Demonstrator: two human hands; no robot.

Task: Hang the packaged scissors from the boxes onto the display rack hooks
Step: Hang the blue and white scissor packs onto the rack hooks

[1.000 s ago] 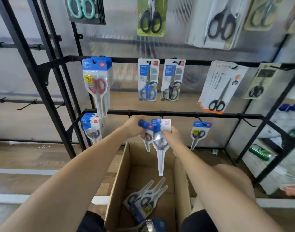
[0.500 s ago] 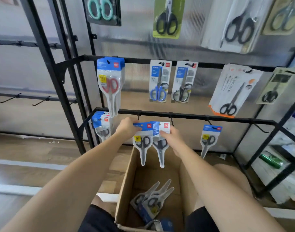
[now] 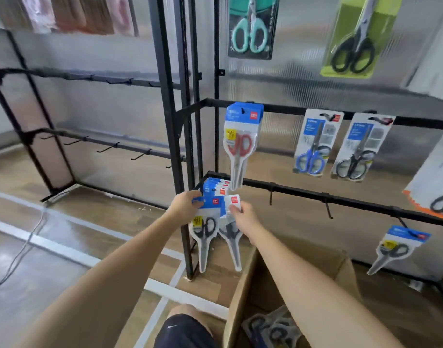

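Two packs of scissors [image 3: 216,229] are held by their blue header cards, one pinched in the left hand [image 3: 184,205], the other in the right hand [image 3: 243,217], probably so the hang holes can be brought onto the hook carrying the stack [image 3: 215,187] just behind. Both packs hang upright, tips pointing down, beside the cardboard box [image 3: 243,292].

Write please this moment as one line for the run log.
left hand: holds scissors pack | right hand: holds second pack | at stack on lower-rail hook | not hung yet

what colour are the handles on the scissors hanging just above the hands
Red handles on the hanging scissors pack, clearest in the head view.
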